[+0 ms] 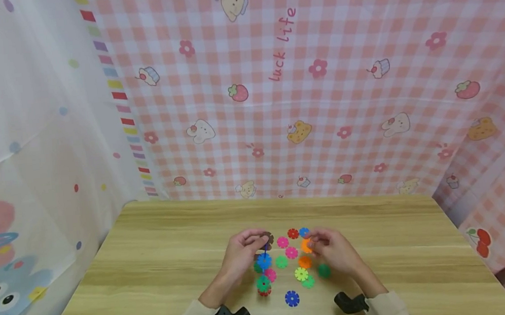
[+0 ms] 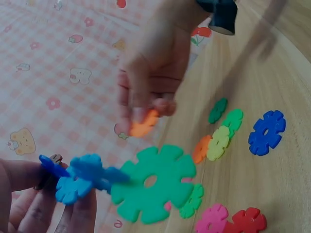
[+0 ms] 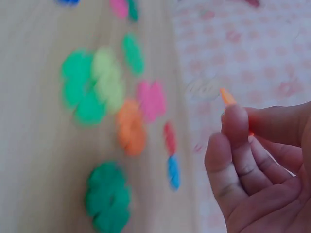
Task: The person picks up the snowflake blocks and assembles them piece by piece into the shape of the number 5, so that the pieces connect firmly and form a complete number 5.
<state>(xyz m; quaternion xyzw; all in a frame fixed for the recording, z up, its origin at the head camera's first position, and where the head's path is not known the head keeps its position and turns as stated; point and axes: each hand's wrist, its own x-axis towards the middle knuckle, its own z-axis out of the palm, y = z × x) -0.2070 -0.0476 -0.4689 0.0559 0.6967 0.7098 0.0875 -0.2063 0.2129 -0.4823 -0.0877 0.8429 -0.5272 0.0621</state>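
Observation:
My left hand [image 1: 242, 252] pinches a brown notched plastic disc [image 1: 269, 240] at one end of a chain of interlocking flower discs. A dark blue disc [image 2: 52, 166] joins it, followed by blue discs [image 2: 73, 188] and a larger-looking green disc [image 2: 155, 183] closest to the left wrist camera. Between thumb and fingers, my right hand [image 1: 334, 251] pinches a single orange disc [image 2: 145, 124], seen nearly edge-on in the right wrist view. The orange disc is apart from the chain, and its lower part is hidden by fingertips.
Loose discs lie on the wooden table [image 1: 167, 263]: a dark blue one [image 1: 292, 298] in front, a yellow-green one [image 1: 301, 274], another orange one [image 1: 305, 262], a dark green one [image 1: 324, 270], and a red one [image 1: 292, 233] at the back. A checked cloth [image 1: 267, 117] hangs behind.

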